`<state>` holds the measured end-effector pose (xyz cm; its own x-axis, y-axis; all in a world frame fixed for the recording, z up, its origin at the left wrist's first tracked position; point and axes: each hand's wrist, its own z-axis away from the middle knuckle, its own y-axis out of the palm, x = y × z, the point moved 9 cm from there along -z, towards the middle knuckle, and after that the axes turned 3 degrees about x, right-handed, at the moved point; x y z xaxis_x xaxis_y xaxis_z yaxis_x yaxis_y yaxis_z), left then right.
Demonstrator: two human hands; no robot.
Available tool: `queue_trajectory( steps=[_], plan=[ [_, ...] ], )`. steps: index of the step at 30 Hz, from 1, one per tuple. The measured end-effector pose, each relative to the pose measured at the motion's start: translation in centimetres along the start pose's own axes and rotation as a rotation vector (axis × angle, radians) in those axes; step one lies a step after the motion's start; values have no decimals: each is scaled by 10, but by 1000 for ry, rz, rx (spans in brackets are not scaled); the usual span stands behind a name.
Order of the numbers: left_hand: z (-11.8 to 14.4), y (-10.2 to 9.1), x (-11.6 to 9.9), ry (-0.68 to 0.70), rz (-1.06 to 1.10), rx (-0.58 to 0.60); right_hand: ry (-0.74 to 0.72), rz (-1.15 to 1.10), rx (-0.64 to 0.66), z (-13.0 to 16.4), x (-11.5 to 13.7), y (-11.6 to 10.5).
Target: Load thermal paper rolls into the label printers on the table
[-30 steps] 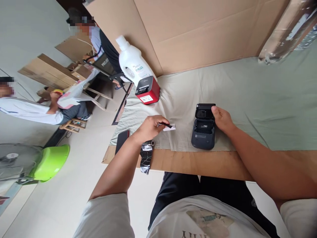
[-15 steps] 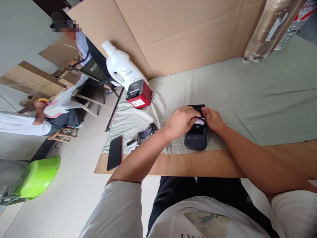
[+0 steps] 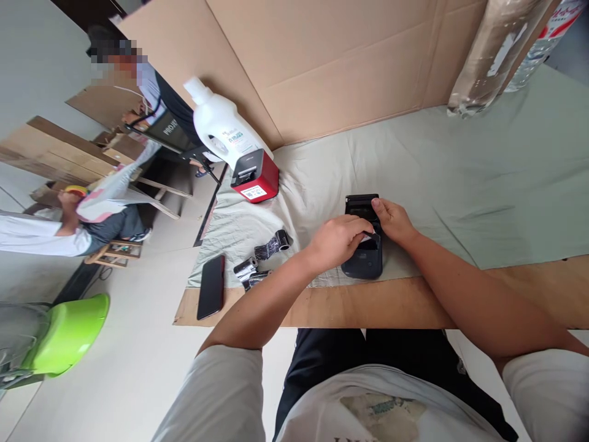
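Note:
A black portable printer [image 3: 361, 267] lies on the cloth in front of me, its lid [image 3: 361, 200] raised at the far end. My left hand [image 3: 338, 240] reaches over the printer's opening, thumb and fingers pinched on a small strip [image 3: 368, 236], white and dark, probably paper. Most of that strip is hidden by the fingers. On the printer's right side, my right hand [image 3: 394, 221] is closed round the body, thumb near the lid's edge. Small shiny black rolls [image 3: 271, 245] lie left of my left forearm.
A red and black printer [image 3: 255, 177] stands before a white detergent bottle [image 3: 225, 126]. At the front left edge lies a phone [image 3: 211, 287]. Cardboard [image 3: 350, 61] walls the back, with a taped brown roll [image 3: 483, 58] and a water bottle [image 3: 536, 52]. Two people sit at left beyond the table.
My left hand has moved down toward the near end of the printer's opening, drawing the strip with it. The raised lid shows more now. My right hand stays in place.

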<state>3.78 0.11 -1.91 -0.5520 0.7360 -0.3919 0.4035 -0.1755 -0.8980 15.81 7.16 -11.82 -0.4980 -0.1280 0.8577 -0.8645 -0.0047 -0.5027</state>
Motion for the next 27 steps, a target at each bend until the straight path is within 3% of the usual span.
queue_trajectory(
  steps=[8,13,23,27],
  plan=[
    [28,22,-16,38,-98,72,-9,4,-6,1,0,0],
    [38,24,-25,62,-179,-7,-9,-10,3,1,2,0],
    [26,49,-15,44,-198,168,8,-26,0,1,0,0],
    [27,45,-18,50,-175,76,7,-37,17,0,-1,2]
  ],
)
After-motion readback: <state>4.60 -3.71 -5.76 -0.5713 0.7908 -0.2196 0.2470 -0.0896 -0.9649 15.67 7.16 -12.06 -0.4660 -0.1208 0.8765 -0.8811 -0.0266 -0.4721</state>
